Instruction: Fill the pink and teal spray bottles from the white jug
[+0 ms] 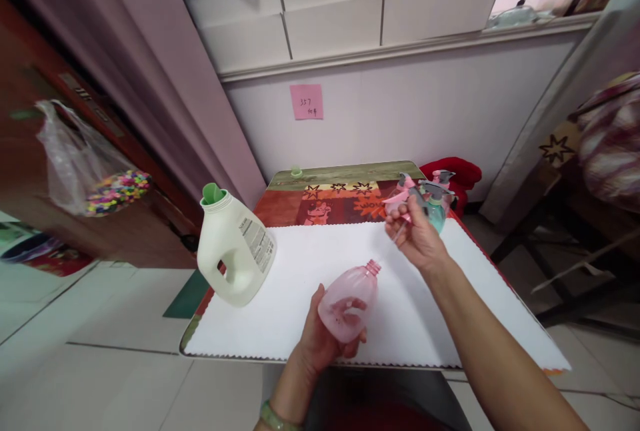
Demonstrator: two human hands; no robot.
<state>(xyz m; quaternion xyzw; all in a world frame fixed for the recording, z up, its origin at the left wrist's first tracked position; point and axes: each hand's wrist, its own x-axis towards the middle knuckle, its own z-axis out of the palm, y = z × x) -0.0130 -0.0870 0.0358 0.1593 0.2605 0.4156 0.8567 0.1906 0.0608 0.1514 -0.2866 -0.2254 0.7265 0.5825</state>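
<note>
In my left hand [323,337] a pink see-through spray bottle [350,304] without its top is held tilted, its threaded neck pointing up and right. My right hand [417,237] is raised over the right side of the table, its fingers closed on a pink spray head [397,199] with a thin tube hanging down. Behind that hand stand several spray bottles, among them one with teal liquid [437,214]; the hand partly hides them. At the left, a large white jug [235,251] stands uncapped, with green inside its mouth.
A white scalloped cover [295,271] lies over a patterned table [285,207]. A small green cap [297,172] rests at the back edge. A red cloth item [465,177] is behind the bottles, and a plastic bag [75,164] hangs at left.
</note>
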